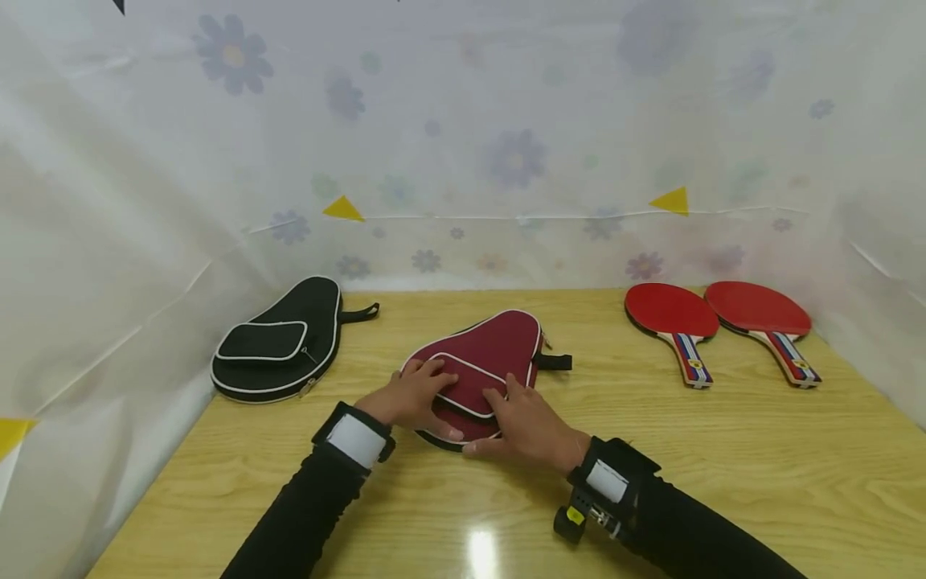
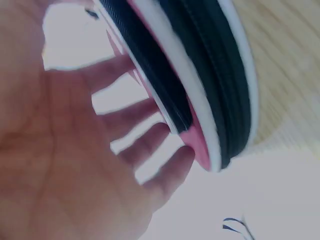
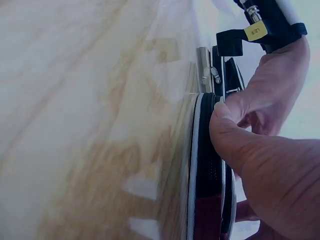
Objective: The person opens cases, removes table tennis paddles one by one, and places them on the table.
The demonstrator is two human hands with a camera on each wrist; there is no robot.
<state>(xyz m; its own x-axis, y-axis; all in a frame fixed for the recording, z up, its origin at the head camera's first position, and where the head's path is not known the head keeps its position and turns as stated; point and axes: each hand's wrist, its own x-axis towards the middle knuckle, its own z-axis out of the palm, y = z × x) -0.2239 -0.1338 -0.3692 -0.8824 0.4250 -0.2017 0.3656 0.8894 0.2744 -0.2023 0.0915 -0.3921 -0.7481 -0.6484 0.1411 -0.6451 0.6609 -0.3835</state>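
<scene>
A burgundy table tennis bat case with white piping lies flat on the table, its black strap pointing right. My left hand rests on the left part of its front pocket, thumb toward the near edge. On the right, my right hand touches the pocket with its fingertips, and the thumb lies along the case's near side. The left wrist view shows extended, spread fingers against the case beside a black zip. In the right wrist view, the right thumb presses the zipped side wall.
A black bat case with white piping lies at the back left of the wooden table. Two red table tennis bats lie at the back right, handles toward me. Behind hangs a flowered white sheet.
</scene>
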